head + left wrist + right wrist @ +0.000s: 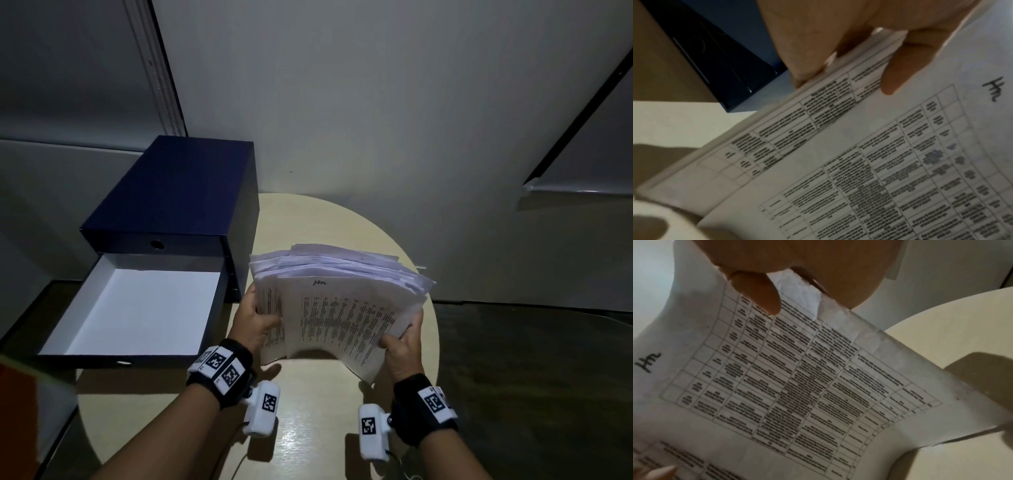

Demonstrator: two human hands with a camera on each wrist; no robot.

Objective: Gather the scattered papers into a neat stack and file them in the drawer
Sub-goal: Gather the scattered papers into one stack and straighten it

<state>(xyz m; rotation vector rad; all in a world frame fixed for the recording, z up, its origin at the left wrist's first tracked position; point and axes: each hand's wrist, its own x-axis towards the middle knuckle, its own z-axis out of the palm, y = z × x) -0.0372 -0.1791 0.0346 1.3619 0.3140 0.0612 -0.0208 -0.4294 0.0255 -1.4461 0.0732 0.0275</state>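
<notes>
A thick, uneven stack of printed papers (pixel 339 308) is held up above the round table (pixel 308 428), its sheets bowed and fanned at the top. My left hand (pixel 255 320) grips the stack's left edge, thumb on the front sheet (pixel 869 162). My right hand (pixel 404 337) grips the right edge, thumb (pixel 760 293) pressed on the printed table of the top sheet (pixel 797 386). The dark blue drawer box (pixel 181 192) stands to the left, with its white-lined lower drawer (pixel 137 308) pulled out and nothing in it.
The box's upper drawer (pixel 157 244) is closed, a round finger hole in its front. A wall rises right behind the table. Dark floor lies to the right. A red and white object (pixel 24 411) sits at the lower left edge.
</notes>
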